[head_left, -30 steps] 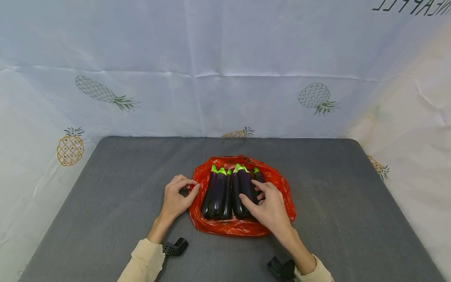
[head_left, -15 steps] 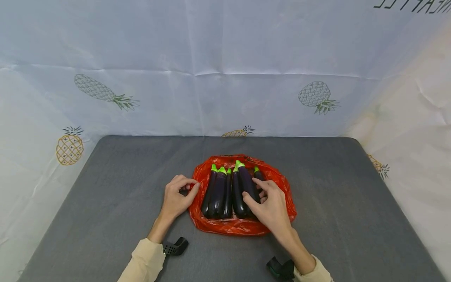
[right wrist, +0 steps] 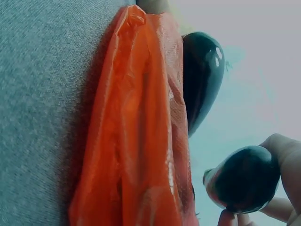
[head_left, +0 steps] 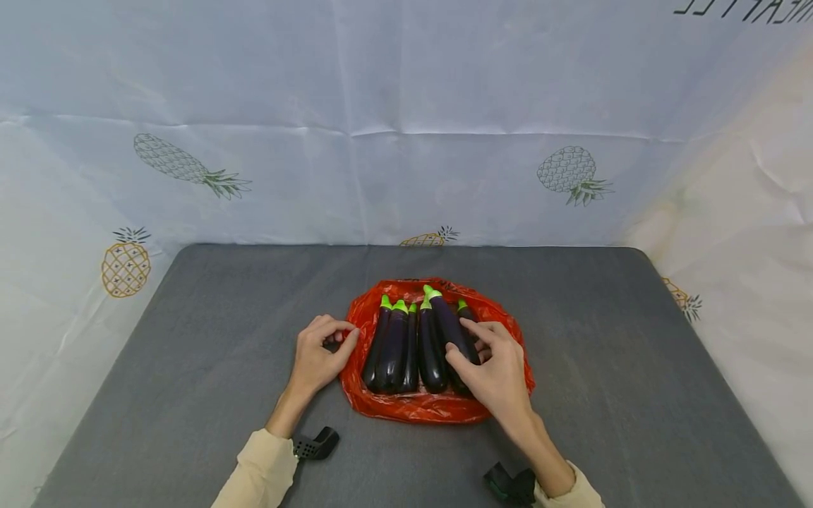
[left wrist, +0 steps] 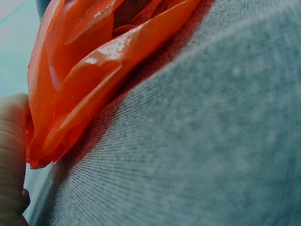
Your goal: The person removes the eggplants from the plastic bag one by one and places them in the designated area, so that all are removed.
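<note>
A red plastic bag [head_left: 413,410] lies spread on the table, its edge forming a low rim round several dark eggplants with green caps. My left hand [head_left: 322,353] pinches the bag's left edge; the left wrist view shows the thumb against the gathered red plastic [left wrist: 80,94]. Between thumb and fingers my right hand [head_left: 498,370] holds one eggplant [head_left: 449,323], tilted and raised over its neighbours. The right wrist view shows that eggplant's rounded end [right wrist: 247,179] above the bag's rim. Left of it rests a row of eggplants [head_left: 395,353]; another one [head_left: 466,310] lies partly hidden behind the right hand.
The grey table [head_left: 635,381] extends around the bag on every side. Behind it hangs a pale curtain [head_left: 381,190] with printed pineapples. A black wrist mount [head_left: 316,444] is on the left wrist, another [head_left: 508,483] on the right.
My right hand has shifted right with the eggplant, lifting it away from the one on its left and leaning it further over. The left hand stays at the bag's edge.
</note>
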Motion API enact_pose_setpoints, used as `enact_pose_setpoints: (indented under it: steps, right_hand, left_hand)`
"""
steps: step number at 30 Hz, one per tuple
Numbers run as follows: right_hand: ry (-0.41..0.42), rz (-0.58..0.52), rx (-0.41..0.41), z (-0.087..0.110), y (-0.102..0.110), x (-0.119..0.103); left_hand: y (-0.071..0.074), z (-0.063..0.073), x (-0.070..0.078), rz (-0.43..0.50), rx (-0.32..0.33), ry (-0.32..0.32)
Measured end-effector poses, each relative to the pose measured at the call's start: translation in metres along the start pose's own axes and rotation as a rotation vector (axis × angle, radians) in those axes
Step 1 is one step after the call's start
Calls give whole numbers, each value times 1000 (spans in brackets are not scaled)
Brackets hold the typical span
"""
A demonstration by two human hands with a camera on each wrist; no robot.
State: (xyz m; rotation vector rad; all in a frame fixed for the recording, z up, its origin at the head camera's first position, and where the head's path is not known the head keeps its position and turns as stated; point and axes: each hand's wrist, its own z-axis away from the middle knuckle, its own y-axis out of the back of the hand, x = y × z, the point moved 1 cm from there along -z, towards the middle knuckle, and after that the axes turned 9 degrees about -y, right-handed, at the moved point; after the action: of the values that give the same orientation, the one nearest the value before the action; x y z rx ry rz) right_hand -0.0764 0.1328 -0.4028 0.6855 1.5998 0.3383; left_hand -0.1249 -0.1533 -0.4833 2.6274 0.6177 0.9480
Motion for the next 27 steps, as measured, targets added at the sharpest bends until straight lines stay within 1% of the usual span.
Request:
enact_pose_setpoints:
  steps: [4, 7, 9, 13, 16, 20, 24, 27]
  right_hand:
    - [35, -12, 43, -2, 7, 1]
    - [40, -3, 86, -5, 16, 2]
    - [28, 8, 116, -8, 23, 4]
    - [-1, 12, 172, -15, 36, 10]
    - [-9, 11, 218, -22, 44, 18]
    - [-10, 2, 273, -33, 52, 32]
    - [-21, 13, 287, -40, 58, 46]
    - [-41, 60, 274, -43, 59, 54]
  left_hand:
    - [0, 0, 0, 3, -7, 14]
    - [0, 0, 1, 3, 4, -1]
    - [0, -1, 2, 3, 12, -15]
    - [0, -1, 2, 3, 13, -17]
    - [0, 0, 0, 5, 3, -3]
    - [0, 1, -1, 8, -4, -14]
    - [0, 1, -2, 13, -4, -23]
    - [-1, 1, -1, 9, 13, -24]
